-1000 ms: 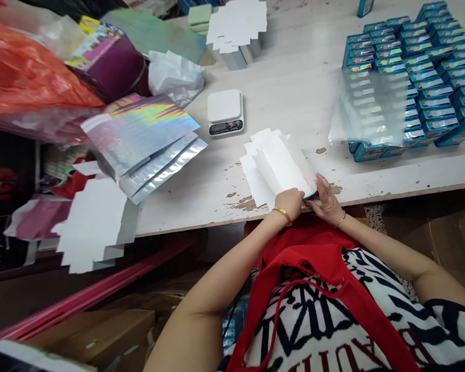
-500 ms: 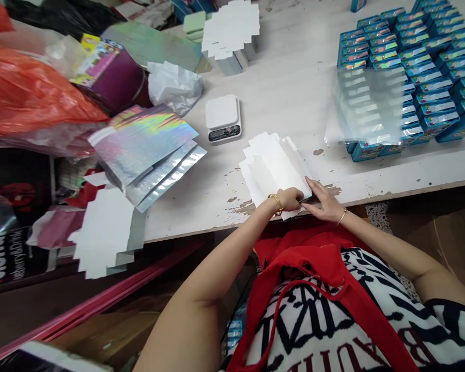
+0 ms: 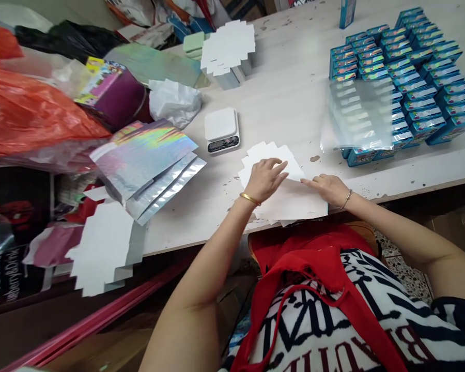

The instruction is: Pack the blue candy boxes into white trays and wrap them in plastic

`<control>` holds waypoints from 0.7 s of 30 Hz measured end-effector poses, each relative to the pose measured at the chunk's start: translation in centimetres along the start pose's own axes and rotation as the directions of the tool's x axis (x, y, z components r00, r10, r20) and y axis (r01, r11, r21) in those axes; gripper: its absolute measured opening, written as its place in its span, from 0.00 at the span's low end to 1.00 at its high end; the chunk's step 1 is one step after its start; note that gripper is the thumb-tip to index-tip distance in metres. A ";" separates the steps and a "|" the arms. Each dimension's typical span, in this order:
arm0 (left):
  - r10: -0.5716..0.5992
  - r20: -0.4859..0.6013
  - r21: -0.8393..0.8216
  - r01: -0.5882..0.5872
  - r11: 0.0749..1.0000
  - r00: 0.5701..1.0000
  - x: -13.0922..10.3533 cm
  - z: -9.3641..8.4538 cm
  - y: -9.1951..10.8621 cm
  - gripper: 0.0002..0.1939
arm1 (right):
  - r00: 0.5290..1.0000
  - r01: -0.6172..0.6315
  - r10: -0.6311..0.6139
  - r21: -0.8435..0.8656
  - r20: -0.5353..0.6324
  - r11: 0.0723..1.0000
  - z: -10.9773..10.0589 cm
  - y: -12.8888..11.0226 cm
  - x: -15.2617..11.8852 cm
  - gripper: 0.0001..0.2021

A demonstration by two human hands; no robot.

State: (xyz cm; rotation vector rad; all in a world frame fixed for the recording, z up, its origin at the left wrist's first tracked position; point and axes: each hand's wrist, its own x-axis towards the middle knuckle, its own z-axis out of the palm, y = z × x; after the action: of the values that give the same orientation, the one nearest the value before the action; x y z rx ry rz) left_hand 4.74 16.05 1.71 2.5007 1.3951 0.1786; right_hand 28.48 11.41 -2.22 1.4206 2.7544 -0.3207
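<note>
White flat carton sheets (image 3: 294, 201) lie at the table's front edge in front of me. My left hand (image 3: 266, 178) is over their left part, fingers apart and slightly curled, with nothing in it. At the right edge of the sheets, my right hand (image 3: 327, 188) has its index finger stretched toward the paper and its other fingers curled; whether it pinches the sheet's edge I cannot make out. A white digital scale (image 3: 221, 129) stands just beyond the sheets.
Rows of blue boxes (image 3: 426, 111) stand at the right, with clear plastic bags (image 3: 362, 113) on their near left part. Shiny silver pouches (image 3: 151, 160) lie at the left. A stack of white cartons (image 3: 230, 46) is at the back.
My left hand has moved up and left, off the near edge, and its fingers have spread. My right hand has shifted slightly up. The top sheet now lies flatter and wider.
</note>
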 end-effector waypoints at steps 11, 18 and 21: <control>0.075 0.337 0.292 -0.180 0.939 0.939 0.4 3.1 -2.5 0.15 | 0.996 -0.051 0.054 -0.046 0.070 0.998 -0.5 -1.6 -0.1 0.21; 0.132 0.436 0.280 -0.273 0.920 0.890 1.1 3.2 -2.4 0.11 | 0.969 -0.086 0.109 -0.112 0.222 0.990 -1.1 -2.1 2.3 0.15; 0.161 0.497 0.284 -0.335 0.898 0.853 1.8 3.6 -2.5 0.11 | 0.959 -0.066 0.100 -0.133 0.266 0.989 -1.0 -2.1 2.8 0.16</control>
State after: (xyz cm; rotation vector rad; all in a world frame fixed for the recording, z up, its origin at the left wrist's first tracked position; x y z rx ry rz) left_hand 4.51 18.19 -2.46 2.7532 0.9619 -0.6521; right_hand 25.18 12.70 -1.17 1.3451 2.4447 -0.3112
